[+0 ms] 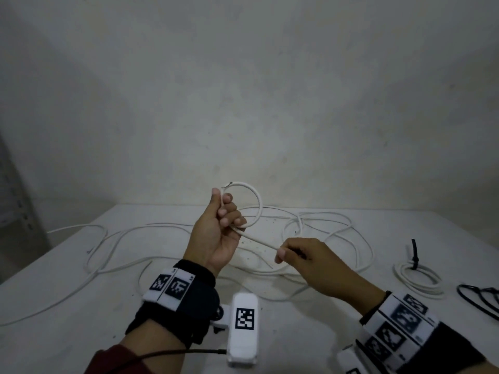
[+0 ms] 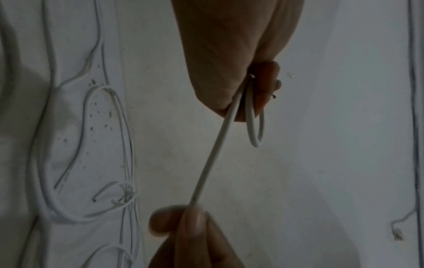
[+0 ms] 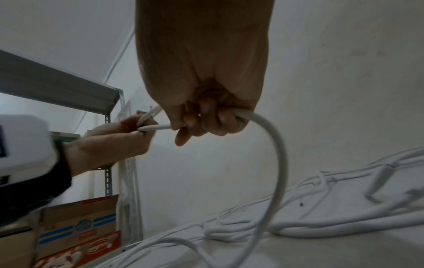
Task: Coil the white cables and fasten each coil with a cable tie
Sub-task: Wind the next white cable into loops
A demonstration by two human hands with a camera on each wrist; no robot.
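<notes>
No writing was legible. Above the table [image 1: 67,279], the raised left hand [image 1: 216,233] pinched a small loop of white cable [image 1: 253,203]; the right hand [image 1: 305,257], lower and nearer, gripped its taut run.

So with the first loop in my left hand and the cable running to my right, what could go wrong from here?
The loop held in the left hand is a single turn with its cut end barely past the fingers, so it may spring open. The cable the right hand feeds trails into the loose cables lying crossed on the table, so pulling could snag them.
</notes>
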